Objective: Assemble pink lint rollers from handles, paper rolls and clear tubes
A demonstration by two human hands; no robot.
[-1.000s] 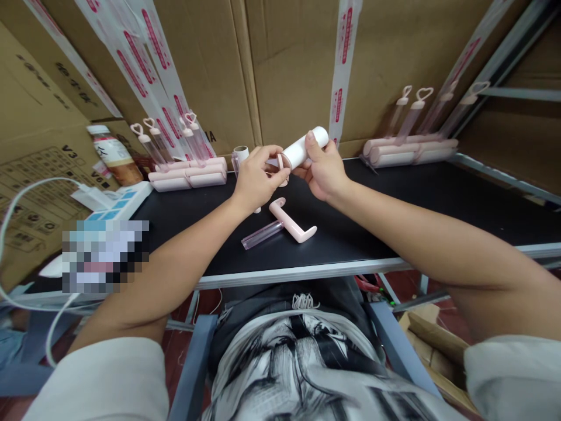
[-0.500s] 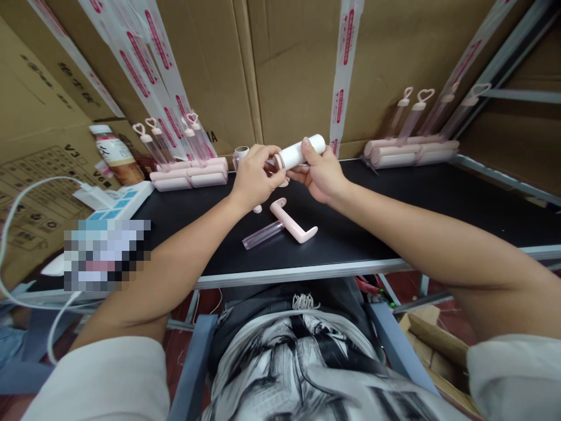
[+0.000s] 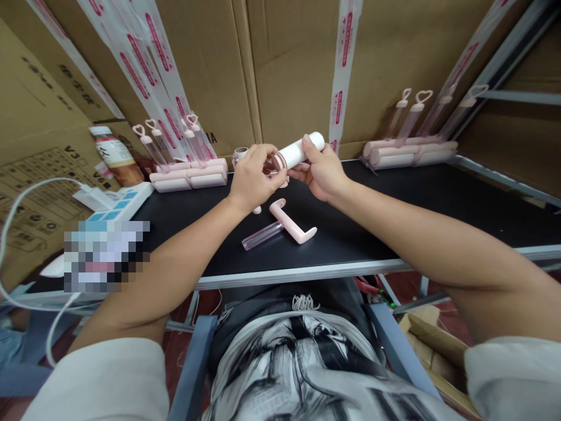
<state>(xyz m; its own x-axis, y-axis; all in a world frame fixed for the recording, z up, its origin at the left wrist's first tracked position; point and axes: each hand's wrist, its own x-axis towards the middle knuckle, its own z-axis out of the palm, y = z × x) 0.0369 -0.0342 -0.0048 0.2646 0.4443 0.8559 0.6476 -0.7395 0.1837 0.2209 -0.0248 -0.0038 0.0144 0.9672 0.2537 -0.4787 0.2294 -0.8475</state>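
Observation:
A white cylinder is held up over the black table. My right hand grips its upper right end, thumb on top. At its lower left end, my left hand pinches a pinkish ring-like rim; part of what the fingers hold is hidden. Below the hands, a pink bracket-shaped piece lies on the table with a clear tube joined to its side. A small pale piece lies beside my left wrist, and a clear part with a round top stands behind my left hand.
Pink assemblies with heart-topped tubes stand at the back left and back right. A drink bottle, a power strip with a white cable and a blurred item are at the left. Cardboard rises behind the table.
The pinkish rim at the left end of the white cylinder shows a little more, slightly apart from the white body. Both hands keep nearly the same place.

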